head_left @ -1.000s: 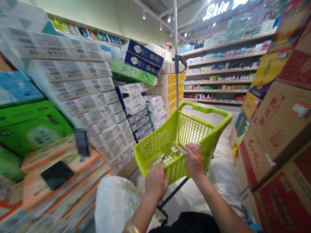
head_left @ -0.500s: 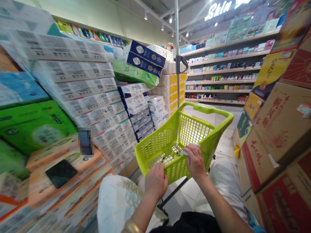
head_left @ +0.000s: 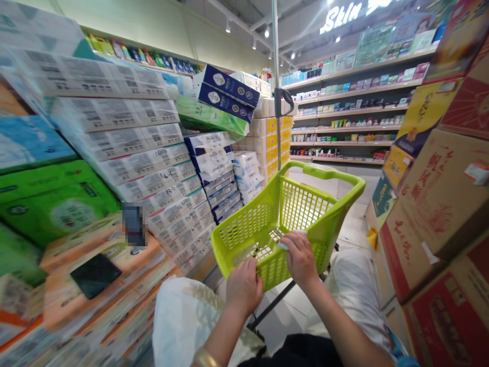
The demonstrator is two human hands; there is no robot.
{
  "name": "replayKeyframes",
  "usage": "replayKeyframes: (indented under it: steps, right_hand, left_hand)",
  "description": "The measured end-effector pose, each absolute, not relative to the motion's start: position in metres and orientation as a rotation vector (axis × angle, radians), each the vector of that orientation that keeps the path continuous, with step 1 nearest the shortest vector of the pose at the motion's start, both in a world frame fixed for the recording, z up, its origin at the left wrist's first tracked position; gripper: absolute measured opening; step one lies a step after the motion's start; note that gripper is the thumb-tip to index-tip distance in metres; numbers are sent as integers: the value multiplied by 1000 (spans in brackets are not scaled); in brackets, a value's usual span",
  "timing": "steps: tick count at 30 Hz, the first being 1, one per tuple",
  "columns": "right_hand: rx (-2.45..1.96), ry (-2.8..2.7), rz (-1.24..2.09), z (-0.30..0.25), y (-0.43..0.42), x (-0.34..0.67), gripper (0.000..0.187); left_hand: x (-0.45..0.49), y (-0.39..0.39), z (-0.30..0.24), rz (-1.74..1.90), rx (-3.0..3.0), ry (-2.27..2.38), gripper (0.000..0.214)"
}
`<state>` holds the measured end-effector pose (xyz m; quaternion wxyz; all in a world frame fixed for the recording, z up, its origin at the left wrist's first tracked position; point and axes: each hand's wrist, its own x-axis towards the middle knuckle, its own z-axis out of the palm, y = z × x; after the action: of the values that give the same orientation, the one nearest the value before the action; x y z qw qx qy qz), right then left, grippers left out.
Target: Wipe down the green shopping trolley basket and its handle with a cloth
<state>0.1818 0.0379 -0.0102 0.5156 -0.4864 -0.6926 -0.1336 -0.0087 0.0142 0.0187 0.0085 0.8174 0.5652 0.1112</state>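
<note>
A lime-green plastic shopping basket cart (head_left: pixel 244 229) stands right in front of me, its slotted walls and floor bare. My left hand (head_left: pixel 244 286) is closed over the near rim toward the corner, fingers curled inside. Further right on that same rim, my right hand (head_left: pixel 301 259) presses a white wipe (head_left: pixel 283 245) against the plastic; only bits of the wipe show past the fingers. The cart's handle (head_left: pixel 328 174) rises at the far right. A grey metal pole (head_left: pixel 276 61) with a dark grip stands behind the cart.
Wrapped tissue packs (head_left: pixel 164 158) are piled high on the left. A dark flat object (head_left: pixel 95 276) and a blurred-out device (head_left: pixel 133 224) lie on orange packs (head_left: pixel 57 300). Cardboard cartons (head_left: pixel 451 188) line the right side. Stocked shelves (head_left: pixel 347 109) fill the back.
My right hand has slid a little left along the near rim with the wipe under its fingers. My left hand keeps its hold on the rim.
</note>
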Motion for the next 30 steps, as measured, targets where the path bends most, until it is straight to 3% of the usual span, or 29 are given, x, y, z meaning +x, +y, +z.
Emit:
replayKeyframes:
  steps: [10, 19, 30]
  right_hand:
    - [-1050, -1778, -229, -14, 19, 123, 35]
    - [-1196, -1561, -342, -9, 42, 195, 33]
    - [-1052, -1791, -284, -12, 21, 138, 35]
  left_hand:
    - [-9, 14, 17, 374, 2578, 1752, 25]
    - [-10, 13, 17, 367, 2577, 1779, 17]
    - [-15, 14, 14, 343, 2598, 1775, 24]
